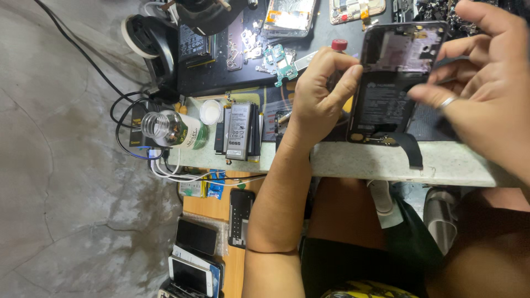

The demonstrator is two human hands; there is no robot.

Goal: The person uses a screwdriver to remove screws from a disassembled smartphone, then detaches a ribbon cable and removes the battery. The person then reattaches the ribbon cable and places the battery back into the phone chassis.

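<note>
A grey stone counter edge (386, 163) serves as the landmark. On the counter near its left end stands a stack of flat phone batteries (238, 131), and just left of them a clear open bottle (165, 128) with a white cap (210, 111) beside it. Further in from the edge lies a dark work mat (221, 77) strewn with small circuit boards (279, 62) and screws. Black cables (124, 118) loop off the counter's left end. Below the edge, a wooden shelf (234, 265) carries several phones (193, 273) and a dark handset (240, 218).
</note>
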